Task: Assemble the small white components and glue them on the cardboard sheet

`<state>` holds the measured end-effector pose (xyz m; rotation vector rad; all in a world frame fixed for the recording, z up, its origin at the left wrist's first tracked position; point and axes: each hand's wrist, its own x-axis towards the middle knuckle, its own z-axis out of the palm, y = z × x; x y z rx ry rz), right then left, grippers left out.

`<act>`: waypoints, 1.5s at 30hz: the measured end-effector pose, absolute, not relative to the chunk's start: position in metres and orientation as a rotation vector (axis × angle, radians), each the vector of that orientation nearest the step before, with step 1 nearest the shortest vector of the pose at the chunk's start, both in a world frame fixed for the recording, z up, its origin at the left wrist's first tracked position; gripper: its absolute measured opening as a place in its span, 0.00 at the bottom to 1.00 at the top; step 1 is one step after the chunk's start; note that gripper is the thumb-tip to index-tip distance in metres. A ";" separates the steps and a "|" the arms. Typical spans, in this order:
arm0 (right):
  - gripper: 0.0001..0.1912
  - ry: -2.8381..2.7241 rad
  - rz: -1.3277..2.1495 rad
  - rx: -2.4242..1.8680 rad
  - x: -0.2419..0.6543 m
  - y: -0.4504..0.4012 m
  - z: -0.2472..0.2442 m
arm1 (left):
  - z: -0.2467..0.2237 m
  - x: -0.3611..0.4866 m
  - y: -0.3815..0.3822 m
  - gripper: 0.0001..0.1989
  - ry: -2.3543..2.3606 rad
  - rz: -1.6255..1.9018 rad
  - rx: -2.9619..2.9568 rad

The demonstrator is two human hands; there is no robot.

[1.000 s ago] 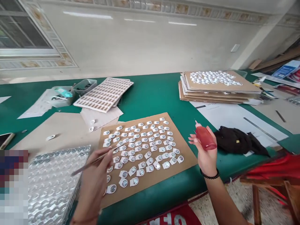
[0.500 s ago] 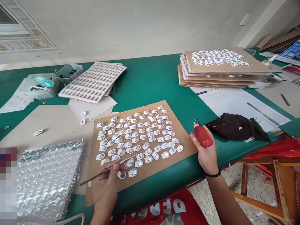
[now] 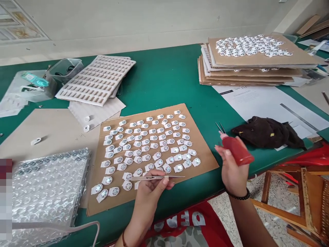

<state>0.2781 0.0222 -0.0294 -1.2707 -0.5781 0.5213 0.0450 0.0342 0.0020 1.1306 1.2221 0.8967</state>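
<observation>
My left hand [image 3: 151, 192] is closed around a pair of slim metal tweezers [image 3: 156, 177], held level over the near edge of a brown cardboard sheet [image 3: 205, 151]. Rows of small white tabs with round silvery discs [image 3: 146, 148] cover that sheet; several near the tweezers are partly hidden by the hand. To the right of the cardboard, my right hand [image 3: 233, 171] grips a red squeeze bottle [image 3: 238, 150]. Two thin metal prongs show at the bottle's tip, pointing up and left. Neither tool touches a disc as far as I can see.
A dark cloth bundle [image 3: 267, 132] lies right of the bottle on a printed paper [image 3: 246, 99]. Behind is a stack of cardboard sheets [image 3: 244, 80]. Slotted white trays [image 3: 95, 80], a clear plastic box [image 3: 46, 92] and a clear bubbled sheet [image 3: 48, 192] are on the left.
My left hand with the tweezers has moved right, and the tweezers now point right, nearly level. The red bottle has swung to show its side. The whole view has shifted slightly.
</observation>
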 end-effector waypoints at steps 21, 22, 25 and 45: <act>0.21 -0.911 1.345 -0.921 0.273 0.128 0.022 | -0.017 0.045 0.016 0.09 0.766 1.265 2.336; 0.20 -0.912 1.350 -0.920 0.275 0.126 0.020 | -0.017 0.045 0.016 0.07 0.738 1.264 2.328; 0.19 -0.902 1.402 -0.916 0.278 0.120 0.018 | -0.013 0.048 0.017 0.07 0.674 1.233 2.374; 0.22 -1.036 1.451 -1.053 0.264 0.104 0.002 | -0.016 0.058 0.029 0.10 0.604 0.946 2.578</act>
